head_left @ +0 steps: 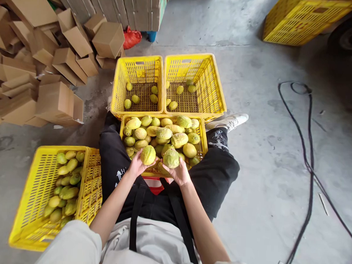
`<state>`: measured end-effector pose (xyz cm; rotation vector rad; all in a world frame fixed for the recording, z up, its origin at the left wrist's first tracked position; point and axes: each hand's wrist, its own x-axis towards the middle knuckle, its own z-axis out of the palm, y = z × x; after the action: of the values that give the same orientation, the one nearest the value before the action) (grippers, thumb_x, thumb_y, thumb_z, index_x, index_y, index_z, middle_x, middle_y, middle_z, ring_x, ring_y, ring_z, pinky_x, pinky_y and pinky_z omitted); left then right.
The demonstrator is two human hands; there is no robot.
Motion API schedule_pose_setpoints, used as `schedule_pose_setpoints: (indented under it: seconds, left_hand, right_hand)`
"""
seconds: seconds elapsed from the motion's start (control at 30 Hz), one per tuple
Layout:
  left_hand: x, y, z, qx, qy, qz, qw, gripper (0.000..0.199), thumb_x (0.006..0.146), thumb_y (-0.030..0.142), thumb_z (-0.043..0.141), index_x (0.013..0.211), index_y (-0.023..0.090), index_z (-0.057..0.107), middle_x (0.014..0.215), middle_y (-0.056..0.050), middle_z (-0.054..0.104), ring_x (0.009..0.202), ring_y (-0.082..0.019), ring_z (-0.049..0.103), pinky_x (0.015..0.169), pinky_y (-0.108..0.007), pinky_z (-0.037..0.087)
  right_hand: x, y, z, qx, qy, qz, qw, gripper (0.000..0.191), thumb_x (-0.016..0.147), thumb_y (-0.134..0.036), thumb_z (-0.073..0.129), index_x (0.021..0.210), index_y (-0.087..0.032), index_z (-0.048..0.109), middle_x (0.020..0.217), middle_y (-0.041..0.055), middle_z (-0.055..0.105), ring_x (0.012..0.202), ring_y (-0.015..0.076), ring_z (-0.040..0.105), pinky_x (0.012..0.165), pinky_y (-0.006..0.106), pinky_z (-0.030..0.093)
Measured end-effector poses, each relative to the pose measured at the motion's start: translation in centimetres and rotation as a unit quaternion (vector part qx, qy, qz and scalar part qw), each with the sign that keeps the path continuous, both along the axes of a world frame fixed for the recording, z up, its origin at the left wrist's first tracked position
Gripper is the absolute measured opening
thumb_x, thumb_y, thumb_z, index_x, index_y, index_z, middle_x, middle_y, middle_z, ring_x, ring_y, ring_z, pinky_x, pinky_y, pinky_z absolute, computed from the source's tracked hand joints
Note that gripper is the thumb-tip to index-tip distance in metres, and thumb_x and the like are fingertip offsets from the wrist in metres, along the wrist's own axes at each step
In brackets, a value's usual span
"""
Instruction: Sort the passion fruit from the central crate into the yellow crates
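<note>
My left hand (137, 165) is closed around a yellow-green papaya (148, 155). A greener papaya (171, 159) rests in the grip of my right hand (177, 171). Both fruits are held side by side, a little apart, over the near edge of a full yellow crate (204, 143) between my legs. Many papayas (179, 140) fill that crate, in shades of yellow and green. Just beyond it stand two more yellow crates, a left one (116, 86) and a right one (218, 91), each with several papayas on its floor.
At my left, a tilted yellow crate (30, 195) holds a heap of papayas (70, 178). Cardboard boxes (56, 99) are piled at the far left, near a red bag (131, 38). A black cable (310, 176) lies on the right floor; another yellow crate (303, 21) stands beside a tyre (351, 34).
</note>
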<state>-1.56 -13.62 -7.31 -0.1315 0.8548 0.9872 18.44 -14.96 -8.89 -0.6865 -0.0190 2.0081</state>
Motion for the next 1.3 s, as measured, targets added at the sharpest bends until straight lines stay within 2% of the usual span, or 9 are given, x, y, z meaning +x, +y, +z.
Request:
schedule_pose_setpoints:
  seconds: [0.2, 0.33, 0.53, 0.63, 0.77, 0.9, 1.0, 1.17, 1.3]
  left_hand:
    - [-0.1, -0.1, -0.4, 0.053, 0.007, -0.02, 0.998, 0.044, 0.087, 0.048, 0.047, 0.11, 0.013, 0.06, 0.101, -0.013, 0.068, 0.075, -0.021, 0.066, 0.061, -0.029, 0.051]
    - [-0.1, -0.2, -0.8, 0.042, 0.032, -0.023, 0.998, 0.044, 0.085, 0.049, 0.05, 0.106, 0.012, 0.061, 0.097, -0.012, 0.067, 0.077, -0.021, 0.066, 0.065, -0.032, 0.052]
    - [0.0, -0.3, -1.1, 0.071, 0.063, -0.033, 0.995, 0.044, 0.083, 0.045, 0.054, 0.12, 0.022, 0.053, 0.096, -0.009, 0.067, 0.076, -0.021, 0.066, 0.065, -0.033, 0.052]
    - [0.1, -0.2, -0.8, 0.076, 0.059, -0.026, 0.995, 0.047, 0.082, 0.046, 0.055, 0.122, 0.022, 0.052, 0.097, -0.009, 0.067, 0.078, -0.021, 0.066, 0.067, -0.034, 0.052]
    - [0.1, -0.1, -0.1, 0.081, 0.025, -0.012, 0.996, 0.047, 0.084, 0.039, 0.052, 0.127, 0.021, 0.051, 0.105, -0.011, 0.066, 0.09, -0.025, 0.065, 0.078, -0.042, 0.052]
    - [0.2, -0.1, 0.2, 0.079, -0.006, -0.007, 0.997, 0.045, 0.087, 0.032, 0.049, 0.13, 0.021, 0.049, 0.113, -0.013, 0.064, 0.099, -0.027, 0.064, 0.086, -0.046, 0.049]
    - [0.2, -0.2, 0.1, 0.081, -0.003, -0.012, 0.997, 0.043, 0.089, 0.035, 0.049, 0.13, 0.023, 0.05, 0.115, -0.011, 0.064, 0.102, -0.026, 0.063, 0.089, -0.044, 0.048]
    - [0.0, -0.2, -0.3, 0.03, 0.036, -0.027, 0.999, 0.041, 0.09, 0.041, 0.043, 0.125, 0.021, 0.054, 0.101, -0.01, 0.068, 0.092, -0.024, 0.066, 0.079, -0.039, 0.053]
    - [-0.2, -0.2, -0.5, 0.007, 0.051, -0.025, 0.998, 0.044, 0.088, 0.045, 0.043, 0.123, 0.019, 0.054, 0.097, -0.01, 0.068, 0.089, -0.025, 0.067, 0.068, -0.035, 0.054]
  right_hand:
    - [0.4, -0.1, -0.3, 0.004, -0.01, -0.007, 1.0, 0.044, 0.067, -0.043, 0.073, 0.107, -0.032, 0.058, 0.095, 0.0001, 0.072, 0.086, 0.0219, 0.07, 0.075, 0.037, 0.057]
    - [0.2, 0.0, -0.5, 0.009, -0.026, 0.01, 1.0, 0.04, 0.068, -0.04, 0.073, 0.104, -0.031, 0.057, 0.103, 0.0022, 0.07, 0.089, 0.0227, 0.069, 0.076, 0.039, 0.056]
    - [-0.1, 0.1, -0.8, -0.002, -0.044, 0.016, 0.999, 0.037, 0.07, -0.038, 0.072, 0.102, -0.031, 0.054, 0.1, 0.0012, 0.07, 0.089, 0.0226, 0.069, 0.076, 0.04, 0.056]
    - [-0.1, 0.1, -0.5, -0.009, -0.047, -0.003, 0.999, 0.037, 0.073, -0.037, 0.068, 0.106, -0.03, 0.055, 0.101, 0.0016, 0.07, 0.095, 0.024, 0.068, 0.081, 0.041, 0.055]
    - [0.0, 0.2, 0.4, -0.018, -0.01, -0.028, 0.999, 0.04, 0.075, -0.037, 0.06, 0.114, -0.028, 0.056, 0.113, 0.0047, 0.068, 0.113, 0.0294, 0.061, 0.093, 0.053, 0.049]
    - [-0.1, 0.3, 0.7, -0.012, 0.009, -0.029, 0.999, 0.048, 0.071, -0.033, 0.058, 0.119, -0.027, 0.055, 0.121, 0.0069, 0.065, 0.12, 0.0311, 0.056, 0.095, 0.057, 0.047]
    - [0.0, 0.3, 0.6, -0.009, 0.016, -0.025, 1.0, 0.05, 0.072, -0.035, 0.061, 0.121, -0.027, 0.053, 0.117, 0.0073, 0.067, 0.115, 0.0298, 0.059, 0.088, 0.053, 0.053]
    - [0.6, 0.3, 0.2, -0.026, 0.039, -0.022, 0.999, 0.054, 0.073, -0.046, 0.066, 0.122, -0.029, 0.051, 0.098, 0.0051, 0.071, 0.085, 0.0221, 0.07, 0.055, 0.03, 0.061]
    - [0.5, 0.4, 0.1, -0.03, 0.012, -0.03, 0.999, 0.053, 0.074, -0.041, 0.066, 0.123, -0.031, 0.05, 0.093, 0.0027, 0.071, 0.078, 0.0196, 0.07, 0.052, 0.026, 0.059]
